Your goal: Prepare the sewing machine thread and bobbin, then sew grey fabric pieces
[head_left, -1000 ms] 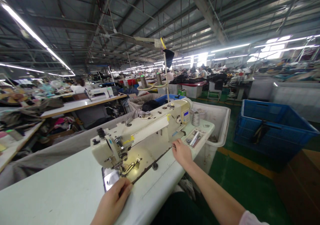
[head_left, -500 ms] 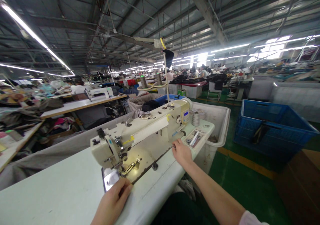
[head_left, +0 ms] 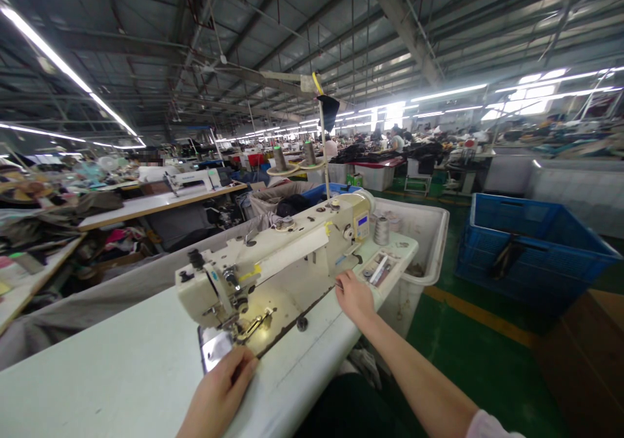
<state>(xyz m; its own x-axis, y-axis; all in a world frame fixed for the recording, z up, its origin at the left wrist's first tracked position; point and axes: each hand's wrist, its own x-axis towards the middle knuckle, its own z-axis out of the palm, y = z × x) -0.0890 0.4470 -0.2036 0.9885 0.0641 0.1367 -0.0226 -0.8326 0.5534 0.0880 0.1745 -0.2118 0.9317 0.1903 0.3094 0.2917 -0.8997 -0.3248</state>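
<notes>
A cream sewing machine (head_left: 273, 256) stands on a white work table (head_left: 112, 373) in front of me. My left hand (head_left: 219, 392) rests at the table's near edge, its fingers lying flat beside the shiny needle plate (head_left: 214, 349) under the presser foot. My right hand (head_left: 355, 298) lies further right on the table, by the machine's base, with its fingers curled down; whether they hold anything is hidden. Just beyond it lie small tools (head_left: 377, 270) and a thread spool (head_left: 381, 231).
A white bin (head_left: 429, 236) stands behind the table and a blue plastic crate (head_left: 531, 249) sits on the green floor to the right. More sewing tables (head_left: 156, 201) with piled cloth run along the left. Other people work far back.
</notes>
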